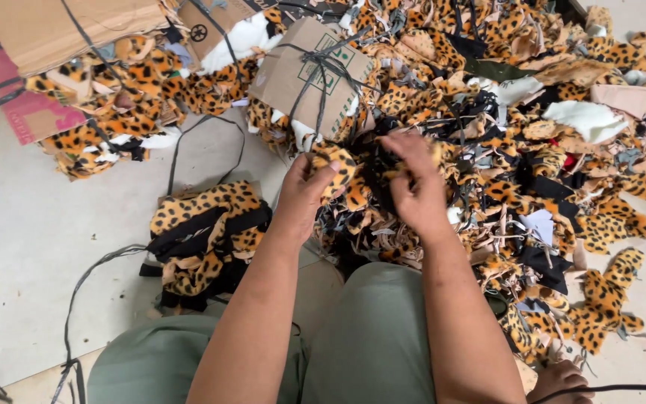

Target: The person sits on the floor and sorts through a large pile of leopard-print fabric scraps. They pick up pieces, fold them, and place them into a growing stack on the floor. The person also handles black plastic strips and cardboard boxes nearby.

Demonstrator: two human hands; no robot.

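Note:
My left hand [304, 191] grips a leopard-print fabric scrap [336, 166] at the near edge of a big heap of leopard-print and black fabric scraps [517, 135]. My right hand [413, 183] is closed on the same bunch of orange-spotted and black cloth, its fingers dug into the pile. Both forearms reach forward from my lap, over green trousers [368, 337]. What lies under the fingers is hidden.
A sorted stack of leopard and black pieces [207, 236] lies on the pale floor at my left. Cardboard-topped bundles tied with black cord [312, 75] sit behind it. Loose black cords [87, 277] trail over the floor. A bare foot [562, 380] shows at the bottom right.

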